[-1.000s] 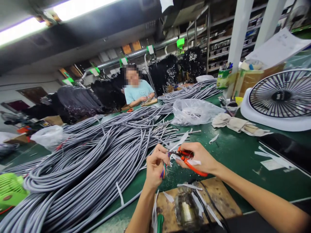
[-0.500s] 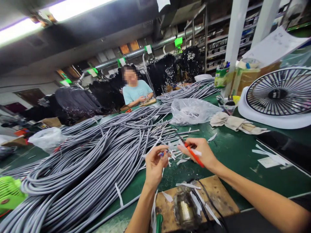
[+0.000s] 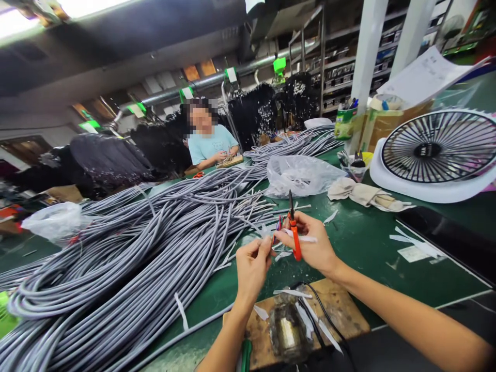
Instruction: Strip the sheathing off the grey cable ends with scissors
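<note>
My left hand (image 3: 253, 263) is closed in a pinch on the end of a grey cable, most of which the fingers hide. Thin coloured wires (image 3: 279, 223) stick up out of that pinch. Close beside it, my right hand (image 3: 315, 243) grips orange-handled scissors (image 3: 296, 242), their dark blades pointing up and away from me. The thumb and fingertips of this hand meet the coloured wires. A white strip (image 3: 304, 237) lies across the right hand's fingers.
Bundled grey cables (image 3: 155, 258) cover the left of the green table. A wooden board (image 3: 344, 310) with a metal device (image 3: 289, 330) sits in front of me. Beyond are a plastic bag (image 3: 298, 173), cloth (image 3: 360, 194) and white fan (image 3: 434, 155). A person (image 3: 213, 147) sits opposite.
My right hand has come in to the left hand and touches the coloured wires. The scissors have swung more upright. The whole view has shifted slightly.
</note>
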Demonstrator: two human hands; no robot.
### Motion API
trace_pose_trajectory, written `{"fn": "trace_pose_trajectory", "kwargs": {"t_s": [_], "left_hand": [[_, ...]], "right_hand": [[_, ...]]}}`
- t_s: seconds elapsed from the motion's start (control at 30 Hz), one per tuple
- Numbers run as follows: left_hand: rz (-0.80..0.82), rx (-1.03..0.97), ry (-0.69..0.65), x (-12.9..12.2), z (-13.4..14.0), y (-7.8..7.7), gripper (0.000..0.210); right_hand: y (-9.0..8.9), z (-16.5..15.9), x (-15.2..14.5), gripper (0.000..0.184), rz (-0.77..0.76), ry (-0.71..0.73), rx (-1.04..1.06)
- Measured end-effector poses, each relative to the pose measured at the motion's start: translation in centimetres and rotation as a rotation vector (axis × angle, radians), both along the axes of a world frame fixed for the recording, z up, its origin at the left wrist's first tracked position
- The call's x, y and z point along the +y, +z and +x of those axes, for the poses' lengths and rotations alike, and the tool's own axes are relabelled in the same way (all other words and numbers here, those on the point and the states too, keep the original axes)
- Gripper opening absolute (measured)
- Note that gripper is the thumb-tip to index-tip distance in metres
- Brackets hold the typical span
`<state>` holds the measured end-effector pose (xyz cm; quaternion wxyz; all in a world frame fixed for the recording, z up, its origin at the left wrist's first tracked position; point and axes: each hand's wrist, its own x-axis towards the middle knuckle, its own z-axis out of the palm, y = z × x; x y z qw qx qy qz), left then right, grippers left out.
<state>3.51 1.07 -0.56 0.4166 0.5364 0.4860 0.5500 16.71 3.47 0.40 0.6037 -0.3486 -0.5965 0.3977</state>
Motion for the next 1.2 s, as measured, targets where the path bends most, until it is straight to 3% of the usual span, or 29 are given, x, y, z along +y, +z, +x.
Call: {"fn": "trace_pose_trajectory", "kwargs": {"t_s": [0.17, 0.3, 0.57, 0.73, 0.97, 1.2], "left_hand": [[0.048, -0.043, 0.067, 0.1, 0.4, -0.1, 0.040], [0.057, -0.080, 0.131, 0.2, 0.4, -0.2, 0.028], [0.087, -0.123, 0.205, 1.0, 0.1, -0.4, 0.028], [-0.001, -0.291, 0.117, 1.1, 0.0, 0.0, 0.027], [0.011, -0.145, 0.044, 0.6, -0.4, 0.9, 0.027], [-0.112, -0.456, -0.044, 0.9, -0.5, 0.8, 0.028]], "right_hand": [[-0.1, -0.1, 0.1, 0.017, -0.030, -0.008, 0.014], [0.0, -0.2, -0.1, 0.014, -0.011, -0.016, 0.004], [-0.2, -0.6, -0.5, 0.010, 0.018, -0.004, -0.096], [-0.3, -0.7, -0.4, 0.013, -0.010, -0.001, -0.097], [0.2, -0.7, -0.6, 0.016, -0.001, 0.033, -0.063], [0.0, -0.6, -0.4, 0.023, -0.020, 0.021, 0.003]]}}
